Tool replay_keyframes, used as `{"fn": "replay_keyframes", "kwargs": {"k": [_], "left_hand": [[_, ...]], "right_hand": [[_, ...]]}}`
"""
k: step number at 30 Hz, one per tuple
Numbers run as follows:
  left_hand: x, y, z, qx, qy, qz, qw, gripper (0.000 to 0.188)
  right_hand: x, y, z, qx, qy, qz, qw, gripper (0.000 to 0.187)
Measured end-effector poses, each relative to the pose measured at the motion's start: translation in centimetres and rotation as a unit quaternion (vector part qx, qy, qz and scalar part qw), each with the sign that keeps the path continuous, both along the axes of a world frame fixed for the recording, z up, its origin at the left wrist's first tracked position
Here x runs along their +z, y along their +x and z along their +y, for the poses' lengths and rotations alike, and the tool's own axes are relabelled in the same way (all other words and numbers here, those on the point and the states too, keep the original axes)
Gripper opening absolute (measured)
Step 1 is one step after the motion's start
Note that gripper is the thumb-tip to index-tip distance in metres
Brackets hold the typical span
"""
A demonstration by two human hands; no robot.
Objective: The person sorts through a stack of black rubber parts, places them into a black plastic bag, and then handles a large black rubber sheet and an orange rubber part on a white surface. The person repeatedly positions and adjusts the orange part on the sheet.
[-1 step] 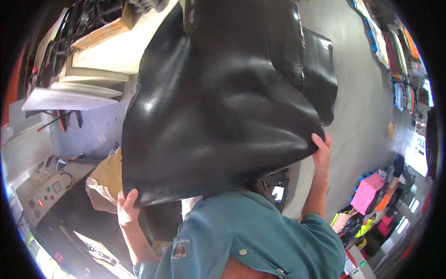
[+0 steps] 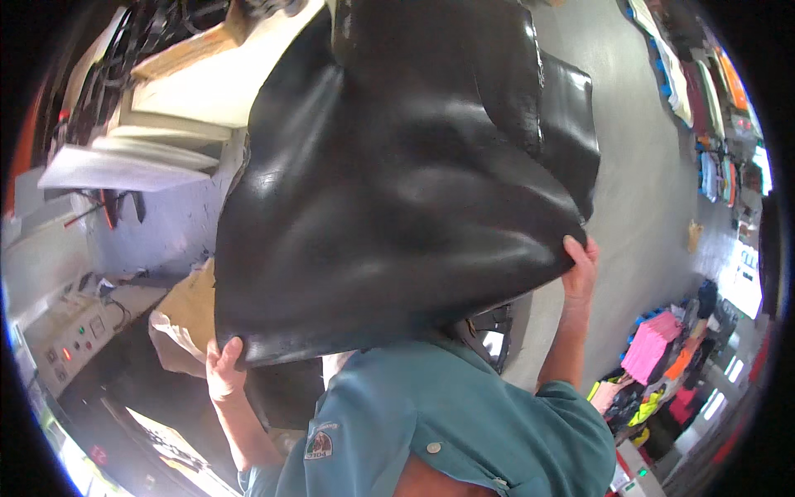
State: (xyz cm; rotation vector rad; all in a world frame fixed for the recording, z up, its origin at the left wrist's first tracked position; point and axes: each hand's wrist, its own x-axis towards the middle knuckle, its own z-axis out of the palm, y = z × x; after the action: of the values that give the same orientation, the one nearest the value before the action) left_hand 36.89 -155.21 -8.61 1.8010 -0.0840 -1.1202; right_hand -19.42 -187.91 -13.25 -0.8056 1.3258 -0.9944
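A large, glossy black rubber sheet (image 2: 389,207) fills the middle of the view, with soft folds and bright reflections across it. My left hand (image 2: 224,367) pinches its near left corner, thumb on top. At the right edge, my right hand (image 2: 581,258) grips the other near corner, fingers partly hidden beneath. The near edge sags between my hands, close to my chest. Farther off, the sheet lies over or against more black sheet material (image 2: 567,116) at the right; I cannot tell whether they are one piece.
Pale boards (image 2: 124,170) project at the left, above a control panel (image 2: 79,348) with lit buttons. Torn brown paper (image 2: 186,319) hangs beside my left hand. Grey floor (image 2: 638,207) runs along the right, with stacks of pink sheets (image 2: 652,346) and other coloured material beyond.
My right hand has moved slightly to the right with its corner, and the sheet's near edge looks a little wider. My left hand keeps its hold with hardly any shift.
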Motion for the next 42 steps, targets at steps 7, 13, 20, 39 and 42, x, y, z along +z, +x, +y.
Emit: {"fn": "replay_keyframes", "kwargs": {"k": [7, 13, 20, 39, 42], "left_hand": [[1.2, 3.2, 14.2, 0.189, -0.217, -0.059, 0.956, 0.046], [8.3, 8.5, 17.5, 0.238, -0.191, -0.03, 0.952, 0.038], [11.1, 9.4, 26.0, 0.263, -0.241, -0.025, 0.934, 0.029], [8.3, -12.5, 40.3, 0.555, -0.155, 0.014, 0.817, 0.02], [8.0, -17.0, 44.5, 0.583, -0.192, -0.002, 0.789, 0.021]], "right_hand": [[12.5, 9.1, 0.1, 0.046, -0.177, -0.044, 0.982, 0.028], [16.0, 23.4, -3.7, 0.159, -0.15, -0.001, 0.976, 0.023], [15.7, 40.5, -7.8, 0.37, -0.071, -0.064, 0.924, 0.021], [8.5, 57.1, 8.0, 0.669, -0.068, -0.007, 0.74, 0.022], [10.2, 58.0, 13.6, 0.697, -0.112, -0.007, 0.708, 0.018]]}}
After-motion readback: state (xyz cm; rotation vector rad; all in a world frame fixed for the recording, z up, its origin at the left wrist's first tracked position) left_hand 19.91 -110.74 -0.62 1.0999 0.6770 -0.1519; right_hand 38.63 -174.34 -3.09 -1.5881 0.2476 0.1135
